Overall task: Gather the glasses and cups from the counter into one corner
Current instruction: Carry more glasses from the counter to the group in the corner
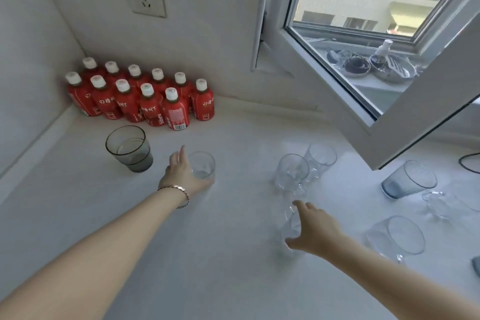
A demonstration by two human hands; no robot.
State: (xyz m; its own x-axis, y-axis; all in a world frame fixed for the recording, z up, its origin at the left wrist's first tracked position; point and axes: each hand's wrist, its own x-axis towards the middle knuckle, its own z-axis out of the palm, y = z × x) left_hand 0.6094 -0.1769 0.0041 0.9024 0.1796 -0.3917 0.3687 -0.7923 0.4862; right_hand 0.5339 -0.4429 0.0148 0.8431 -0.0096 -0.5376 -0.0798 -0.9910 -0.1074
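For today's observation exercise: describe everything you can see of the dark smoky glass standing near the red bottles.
The smoky glass is a grey-tinted, see-through tumbler, wider at the rim than the base, with a dark rim line. It stands upright on the white counter, in front of the red bottles and apart from them, near the corner. It looks empty, though the tint makes that uncertain. The left hand is beside it, not touching.

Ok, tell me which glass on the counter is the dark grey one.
The smoky grey tumbler standing nearest the red bottles, left of the left hand. The others are clear or bluish.
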